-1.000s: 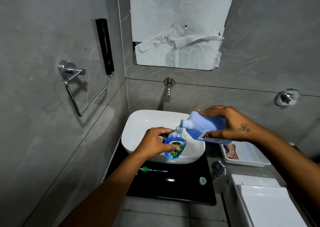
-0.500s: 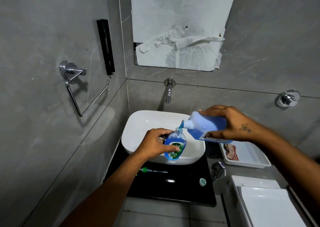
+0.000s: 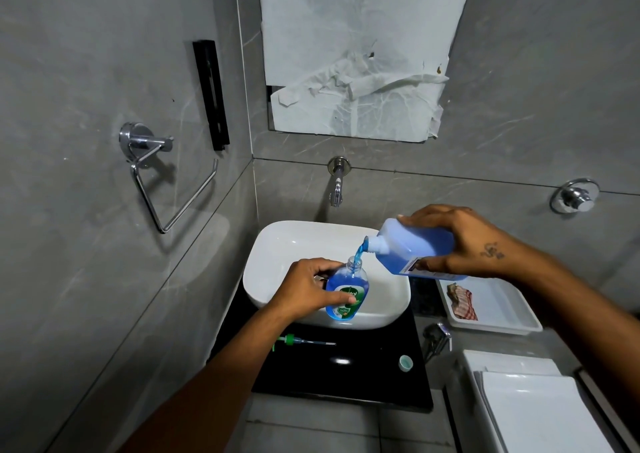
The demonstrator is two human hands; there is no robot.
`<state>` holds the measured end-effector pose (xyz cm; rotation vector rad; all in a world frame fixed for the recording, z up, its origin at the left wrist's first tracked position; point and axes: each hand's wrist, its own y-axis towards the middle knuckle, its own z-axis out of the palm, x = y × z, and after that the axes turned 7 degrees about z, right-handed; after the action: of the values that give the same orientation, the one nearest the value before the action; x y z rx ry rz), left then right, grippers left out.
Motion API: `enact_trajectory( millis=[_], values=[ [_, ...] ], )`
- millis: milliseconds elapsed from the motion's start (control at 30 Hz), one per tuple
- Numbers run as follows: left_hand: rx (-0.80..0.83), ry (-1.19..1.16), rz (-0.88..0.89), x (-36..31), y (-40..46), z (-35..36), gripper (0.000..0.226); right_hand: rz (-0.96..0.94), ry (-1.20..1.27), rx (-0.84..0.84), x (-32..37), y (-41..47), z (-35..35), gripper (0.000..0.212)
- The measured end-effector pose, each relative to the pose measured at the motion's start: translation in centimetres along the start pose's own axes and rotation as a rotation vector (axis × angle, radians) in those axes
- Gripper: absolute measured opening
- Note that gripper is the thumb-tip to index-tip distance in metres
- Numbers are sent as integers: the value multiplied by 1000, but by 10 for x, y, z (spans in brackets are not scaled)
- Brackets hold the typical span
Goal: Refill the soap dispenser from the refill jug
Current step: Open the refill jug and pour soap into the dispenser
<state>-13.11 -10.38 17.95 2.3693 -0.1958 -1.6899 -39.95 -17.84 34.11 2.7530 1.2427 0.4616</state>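
My left hand [image 3: 304, 290] grips the clear soap dispenser bottle [image 3: 348, 288], upright over the white basin [image 3: 287, 245]; it is mostly full of blue soap and has a green label. My right hand [image 3: 464, 241] holds the refill jug [image 3: 412, 245] tipped on its side, spout to the left. A thin blue stream [image 3: 359, 255] runs from the spout into the bottle's open neck. The dispenser's green pump head with its tube [image 3: 301, 341] lies on the black counter [image 3: 363, 376] in front of the basin. A small pale cap [image 3: 405, 362] lies to its right.
A wall tap [image 3: 336, 184] hangs over the basin. A white tray [image 3: 502, 309] with a patterned cloth sits right of the basin. A toilet cistern lid [image 3: 533, 407] is at the lower right. A chrome towel ring [image 3: 162, 179] is on the left wall.
The pour goes on and the blue level in the dispenser bottle has risen slightly. Both hands hold nearly the same places.
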Motion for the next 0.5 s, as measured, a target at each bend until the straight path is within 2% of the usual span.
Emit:
enact_trajectory(
  millis=[500],
  values=[
    [6,14,-10,7,0,3,46,-2,-16,1,-4,0,-3,75]
  ],
)
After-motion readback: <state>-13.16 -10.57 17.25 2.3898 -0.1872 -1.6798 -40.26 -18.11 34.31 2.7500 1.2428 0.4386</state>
